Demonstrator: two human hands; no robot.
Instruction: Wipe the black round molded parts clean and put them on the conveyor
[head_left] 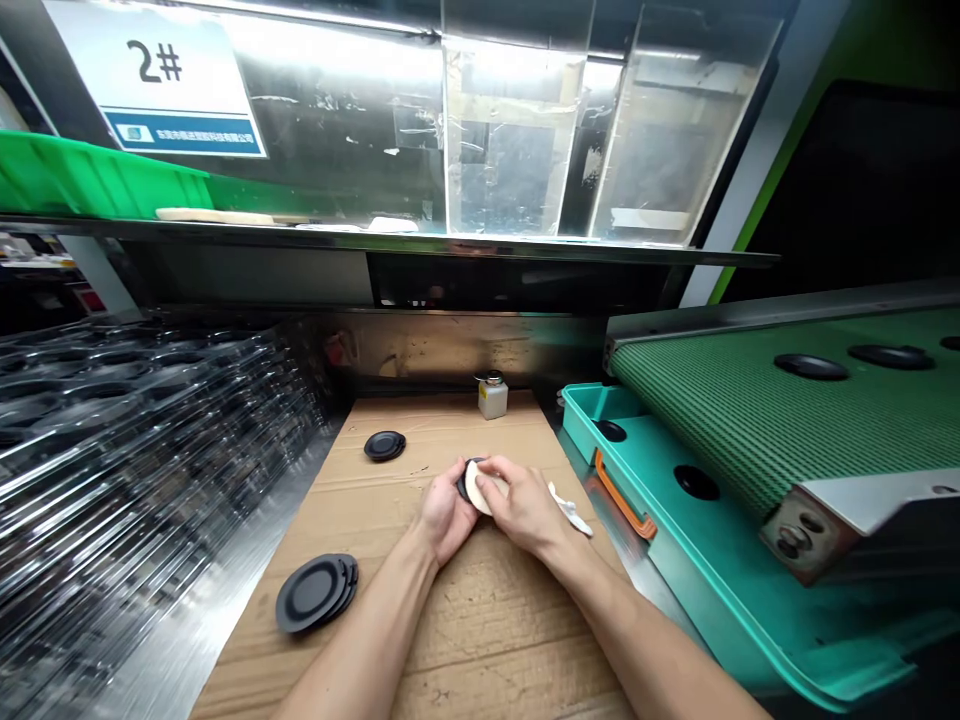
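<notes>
On the flattened brown corrugated cardboard sheet (465, 640), both hands meet at the centre. The left hand (448, 512) cups a round black disc (466, 480) with curled fingers, while the right hand (521, 505) presses a pale cream pad (481, 490) against its face, the two hands close together around it. A crumpled white cloth (570, 508) lies just beside the right hand, at the sheet's edge.

Left of the hands on the cardboard sit a small stack of matt black discs (315, 593) and a single black disc (385, 445). Beyond the hands stands a small white bottle with a metal cap (493, 397).

Right of the sheet, a teal plastic tray (600, 425) with an orange handle (622, 495) shows two round black shapes (696, 482); discs or holes, I cannot tell. Above it, a green mesh conveyor belt (750, 430) carries black discs (811, 367). Left of the sheet, clear plastic trays (127, 430) with round recesses lie stacked. Past the sheet, a green plastic bin (90, 175) sits on a shelf.
</notes>
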